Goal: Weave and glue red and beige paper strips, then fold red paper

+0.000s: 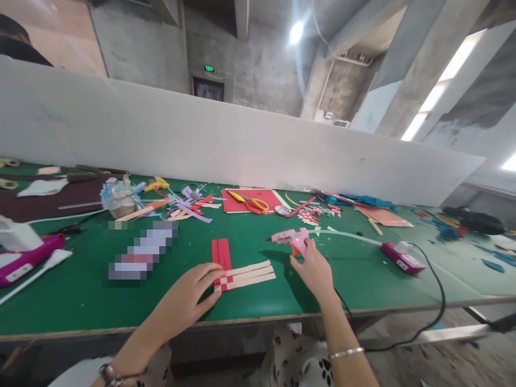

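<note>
My left hand (197, 290) is at the left edge of woven paper strips (227, 280), thumb and fingertips around the edge. The red strips (221, 252) run away from me and the cream strips (253, 273) point right. A small red-and-cream check shows where they cross. My right hand (316, 266) is closed around the handle of a pink glue gun (288, 236) with an orange trigger. The gun is raised over the green table (169, 306), its nozzle pointing left, above and right of the weave. A pale glue stick or cord trails from its back.
Scissors with yellow and red handles (256, 203) lie on red sheets (278, 199). Paper scraps (189, 204) and a yellow glue gun (157, 184) are at back left. Magenta power strips (403, 258) sit at both sides. A white partition (242, 145) stands behind; part of a person shows beyond it.
</note>
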Available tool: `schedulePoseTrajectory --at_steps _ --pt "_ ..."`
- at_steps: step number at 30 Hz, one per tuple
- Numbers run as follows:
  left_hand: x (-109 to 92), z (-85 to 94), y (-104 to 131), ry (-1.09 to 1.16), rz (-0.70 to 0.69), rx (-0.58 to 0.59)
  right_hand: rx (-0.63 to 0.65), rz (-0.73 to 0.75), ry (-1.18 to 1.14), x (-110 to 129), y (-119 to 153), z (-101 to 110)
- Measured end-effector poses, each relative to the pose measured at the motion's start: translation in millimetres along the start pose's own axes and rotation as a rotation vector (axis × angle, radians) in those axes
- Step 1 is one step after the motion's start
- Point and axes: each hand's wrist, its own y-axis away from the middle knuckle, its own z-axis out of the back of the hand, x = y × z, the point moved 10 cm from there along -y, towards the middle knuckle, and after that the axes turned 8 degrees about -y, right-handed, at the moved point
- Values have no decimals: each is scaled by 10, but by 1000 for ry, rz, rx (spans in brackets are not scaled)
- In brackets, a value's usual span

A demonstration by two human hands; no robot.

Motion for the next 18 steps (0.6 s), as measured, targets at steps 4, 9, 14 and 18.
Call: schedulePoseTrajectory --at_steps 4,9,14,18 --pt "-12 362 -135 169 27 -116 -204 248 -32 565 60 162" --pt "-415 1198 -674 182 -138 -173 -354 513 -153 1053 265 288" --pt "-1014 1212 -1434 119 -323 214 -351 600 -157 1231 397 262" --pt "-1247 734 -1754 161 -349 469 -326 616 -120 1261 429 230"
